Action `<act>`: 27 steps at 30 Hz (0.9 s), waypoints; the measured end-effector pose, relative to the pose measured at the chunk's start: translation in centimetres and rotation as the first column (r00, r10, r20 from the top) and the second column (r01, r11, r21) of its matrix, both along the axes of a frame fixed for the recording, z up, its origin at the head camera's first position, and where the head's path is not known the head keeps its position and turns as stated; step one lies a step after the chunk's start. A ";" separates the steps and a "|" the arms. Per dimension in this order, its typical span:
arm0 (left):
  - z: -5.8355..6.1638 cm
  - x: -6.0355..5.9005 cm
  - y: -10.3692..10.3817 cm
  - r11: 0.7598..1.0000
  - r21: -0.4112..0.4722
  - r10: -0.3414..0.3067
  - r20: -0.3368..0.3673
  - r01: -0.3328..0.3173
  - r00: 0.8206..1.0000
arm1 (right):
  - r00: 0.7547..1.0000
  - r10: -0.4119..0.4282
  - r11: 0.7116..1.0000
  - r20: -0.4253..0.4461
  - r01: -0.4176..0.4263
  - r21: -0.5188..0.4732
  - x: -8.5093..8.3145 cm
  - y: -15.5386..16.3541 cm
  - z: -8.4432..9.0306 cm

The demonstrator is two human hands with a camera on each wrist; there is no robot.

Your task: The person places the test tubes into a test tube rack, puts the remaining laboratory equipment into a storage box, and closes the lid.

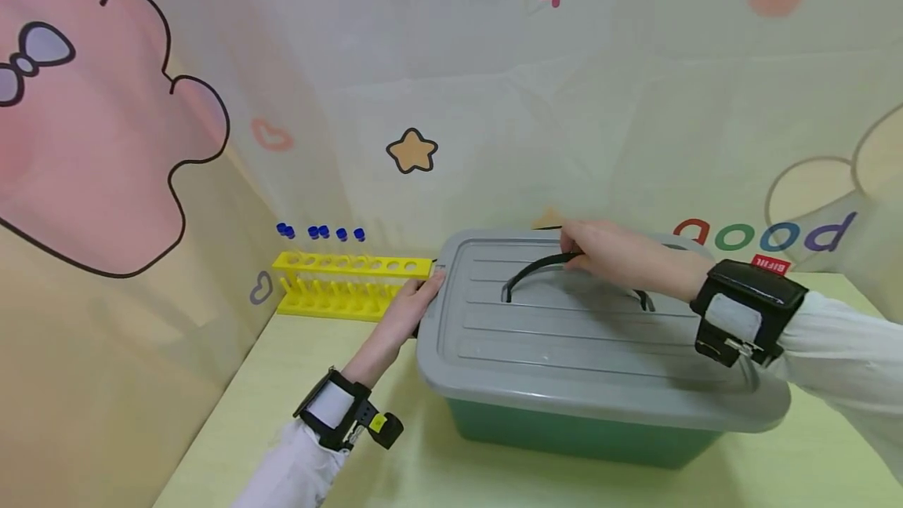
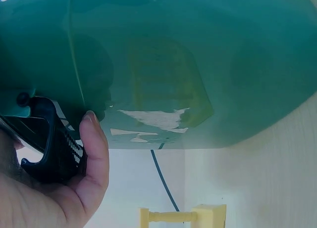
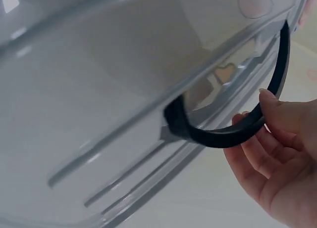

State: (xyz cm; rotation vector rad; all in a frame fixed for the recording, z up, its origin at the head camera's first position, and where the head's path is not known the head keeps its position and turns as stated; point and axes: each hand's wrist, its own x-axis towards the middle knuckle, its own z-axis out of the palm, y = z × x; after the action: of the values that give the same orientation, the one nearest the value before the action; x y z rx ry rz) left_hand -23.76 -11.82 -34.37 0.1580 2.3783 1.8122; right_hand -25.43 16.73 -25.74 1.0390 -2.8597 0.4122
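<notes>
A storage box with a green body (image 1: 578, 433) and a grey lid (image 1: 585, 351) stands on the table; whether its base is fully down I cannot tell. My right hand (image 1: 628, 257) holds the black carry handle (image 3: 223, 138) on the lid, thumb on one side and fingers curled beneath it in the right wrist view. At the box's left end, my left hand (image 1: 409, 308) grips a black latch (image 2: 57, 149). The left wrist view shows the thumb bent over the latch beside the green wall; the other fingers are mostly hidden.
A yellow test tube rack (image 1: 331, 312) stands behind and left of the box, close to my left hand. Several blue-capped tubes (image 1: 360, 234) rise from it. A printed curtain (image 1: 480, 139) hangs behind the pale table (image 1: 303, 398). A red label (image 1: 770, 263) lies at the back right.
</notes>
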 end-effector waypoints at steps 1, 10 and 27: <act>-0.1 -0.1 0.0 1.000 0.004 -0.008 -0.002 0.008 1.000 | 1.000 -0.007 1.000 -0.005 0.007 0.022 -0.2 0.0 -0.2; -0.4 -0.1 -0.6 0.996 0.051 -0.071 -0.023 0.072 0.997 | 0.999 0.004 0.992 -0.043 0.001 0.124 0.0 -0.3 -1.0; -0.5 -0.1 -1.3 0.997 0.067 -0.046 -0.018 0.047 0.999 | 0.975 -0.215 0.969 0.052 0.220 -0.111 2.0 8.3 0.8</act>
State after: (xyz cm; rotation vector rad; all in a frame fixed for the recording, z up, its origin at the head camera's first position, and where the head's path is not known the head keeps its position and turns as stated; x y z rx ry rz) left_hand -23.85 -13.17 -34.88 0.2347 2.3058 1.8779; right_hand -23.47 25.03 -24.90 0.6963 -2.9016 0.5785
